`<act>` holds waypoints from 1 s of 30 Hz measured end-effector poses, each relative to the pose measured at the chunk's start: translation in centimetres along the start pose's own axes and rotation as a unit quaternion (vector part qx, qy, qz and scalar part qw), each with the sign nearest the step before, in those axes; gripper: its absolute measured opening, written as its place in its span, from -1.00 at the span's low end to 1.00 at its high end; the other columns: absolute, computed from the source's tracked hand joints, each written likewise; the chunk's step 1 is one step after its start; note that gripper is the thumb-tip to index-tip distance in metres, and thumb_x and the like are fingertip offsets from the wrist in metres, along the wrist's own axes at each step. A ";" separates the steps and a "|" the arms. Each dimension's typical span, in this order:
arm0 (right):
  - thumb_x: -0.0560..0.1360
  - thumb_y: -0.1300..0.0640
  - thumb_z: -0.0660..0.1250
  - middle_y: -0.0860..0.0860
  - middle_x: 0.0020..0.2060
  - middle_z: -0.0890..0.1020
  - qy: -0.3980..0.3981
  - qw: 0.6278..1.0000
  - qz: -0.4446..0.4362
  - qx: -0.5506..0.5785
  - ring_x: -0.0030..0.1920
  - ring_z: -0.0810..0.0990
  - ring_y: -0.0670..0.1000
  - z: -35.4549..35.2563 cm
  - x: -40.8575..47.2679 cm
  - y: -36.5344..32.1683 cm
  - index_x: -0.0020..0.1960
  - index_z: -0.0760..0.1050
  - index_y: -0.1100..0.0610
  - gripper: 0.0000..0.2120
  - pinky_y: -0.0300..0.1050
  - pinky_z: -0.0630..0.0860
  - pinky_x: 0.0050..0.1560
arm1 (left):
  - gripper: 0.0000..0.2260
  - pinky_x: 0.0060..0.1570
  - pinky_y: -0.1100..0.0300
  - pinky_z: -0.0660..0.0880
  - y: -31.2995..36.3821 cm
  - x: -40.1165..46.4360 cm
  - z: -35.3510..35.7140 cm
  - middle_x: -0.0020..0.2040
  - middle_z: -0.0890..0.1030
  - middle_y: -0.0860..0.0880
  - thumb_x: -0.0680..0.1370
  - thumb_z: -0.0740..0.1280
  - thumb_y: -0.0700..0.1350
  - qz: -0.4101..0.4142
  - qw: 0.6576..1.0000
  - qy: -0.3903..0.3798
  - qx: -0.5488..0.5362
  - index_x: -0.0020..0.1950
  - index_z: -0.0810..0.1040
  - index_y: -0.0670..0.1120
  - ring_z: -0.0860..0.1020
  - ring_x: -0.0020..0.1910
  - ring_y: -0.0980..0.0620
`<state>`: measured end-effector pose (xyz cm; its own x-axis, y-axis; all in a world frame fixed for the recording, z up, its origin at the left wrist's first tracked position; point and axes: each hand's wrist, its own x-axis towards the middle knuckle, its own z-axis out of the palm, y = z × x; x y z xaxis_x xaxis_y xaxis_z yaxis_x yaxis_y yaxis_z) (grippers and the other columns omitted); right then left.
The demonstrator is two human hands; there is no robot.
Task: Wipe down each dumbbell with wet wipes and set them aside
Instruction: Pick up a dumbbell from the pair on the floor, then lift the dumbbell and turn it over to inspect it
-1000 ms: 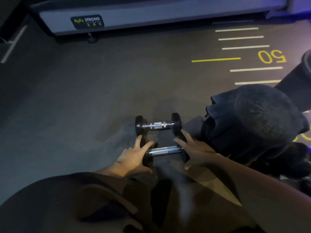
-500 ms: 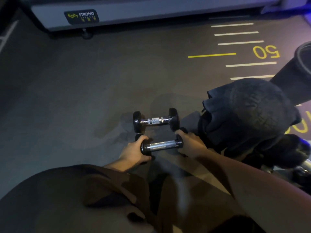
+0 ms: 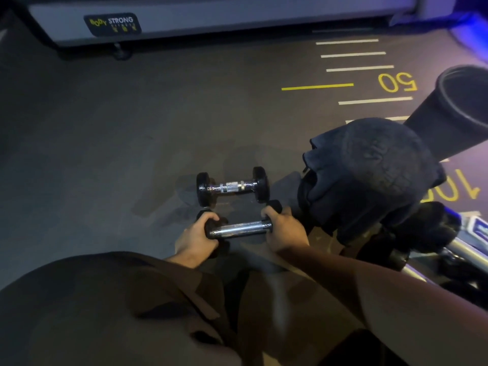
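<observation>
Dark grey gym floor (image 3: pixel 111 143) fills most of the view; white and yellow measuring lines (image 3: pixel 351 70) painted on it at upper right, with yellow numerals "50" (image 3: pixel 397 82) and part of a second number near the right edge. Dim light, blue glow in the top right corner.

Grey machine base (image 3: pixel 237 14) runs along the top edge, with a black label (image 3: pixel 113 23) reading "BODY STRONG".

Large dark cloth-covered bundle (image 3: pixel 369 178) at right, just beside the right hand. A black cylinder (image 3: pixel 454 112) with an open rim lies tilted behind it. Chrome bars and dark shapes lower right, too murky to identify.

Person's dark-clothed lap and knees fill the bottom of the view; both forearms reach forward.

Far dumbbell (image 3: pixel 232 186) lies on the floor: black round heads, chrome knurled handle, crosswise to the person. No hand touches it.

Near dumbbell (image 3: pixel 239 228) sits just in front of the far one, roughly parallel, chrome handle showing between the hands. Cannot tell if it rests on the floor or is lifted slightly.

Left hand (image 3: pixel 196 237): fingers curled round the near dumbbell's left head. Right hand (image 3: pixel 284 229): fingers curled round its right head.
</observation>
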<state>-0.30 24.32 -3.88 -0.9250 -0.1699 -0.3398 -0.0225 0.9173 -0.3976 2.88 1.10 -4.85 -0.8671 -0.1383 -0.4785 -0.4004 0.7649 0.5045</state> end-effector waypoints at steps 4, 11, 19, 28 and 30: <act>0.49 0.18 0.26 0.06 -0.06 0.38 0.021 0.999 -0.025 0.003 -0.26 0.50 0.13 -2.8 -0.8 -1.4 0.09 0.36 -0.11 -0.75 -0.01 0.52 -0.15 | -0.49 -0.09 0.10 0.51 1.0 -1.0 -3.0 -0.08 0.59 0.14 0.36 0.46 -0.19 0.009 1.000 0.000 -0.005 0.08 0.42 0.34 0.60 -0.08 -0.03; 0.44 0.18 0.28 0.02 -0.14 0.37 0.102 0.992 -0.063 0.041 -0.27 0.46 0.15 -12.2 -3.2 -5.1 -0.03 0.33 -0.07 -0.79 -0.03 0.41 -0.21 | -0.53 -0.10 0.12 0.55 8.2 -3.8 -13.7 -0.06 0.63 0.14 0.34 0.49 -0.11 0.093 0.993 0.055 0.045 0.09 0.44 0.33 0.62 -0.08 -0.02; 0.43 0.09 0.34 0.04 -0.16 0.42 0.239 0.967 -0.083 0.043 -0.20 0.49 0.21 -26.0 -6.6 -5.5 -0.01 0.38 -0.05 -0.81 -0.04 0.44 -0.15 | -0.54 0.02 0.09 0.56 20.4 -8.2 -21.9 0.06 0.61 0.13 0.39 0.49 -0.11 0.206 0.966 0.142 0.062 0.20 0.50 0.27 0.58 0.03 -0.03; 0.42 0.06 0.39 0.07 -0.09 0.48 0.315 0.948 -0.050 0.007 -0.06 0.53 0.23 -32.6 -10.8 2.4 0.03 0.42 -0.08 -0.77 -0.07 0.31 -0.17 | -0.54 0.08 0.02 0.58 31.4 -9.1 -18.4 0.07 0.64 0.11 0.37 0.47 -0.11 0.288 0.947 0.140 0.032 0.16 0.53 0.32 0.60 0.07 -0.03; 0.45 0.07 0.37 0.11 -0.11 0.49 0.324 0.945 -0.044 -0.008 -0.06 0.53 0.25 -32.9 -11.1 4.0 0.02 0.42 -0.02 -0.81 -0.06 0.29 -0.18 | -0.56 0.07 0.03 0.59 32.7 -8.6 -16.9 0.05 0.63 0.12 0.36 0.47 -0.10 0.290 0.948 0.130 0.031 0.11 0.53 0.35 0.60 0.06 -0.04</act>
<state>-2.62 41.76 26.32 -0.9573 0.0062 0.2890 -0.1104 0.9161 -0.3854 -7.71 16.69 27.90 -0.9828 0.1729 0.0644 0.1778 0.7945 0.5807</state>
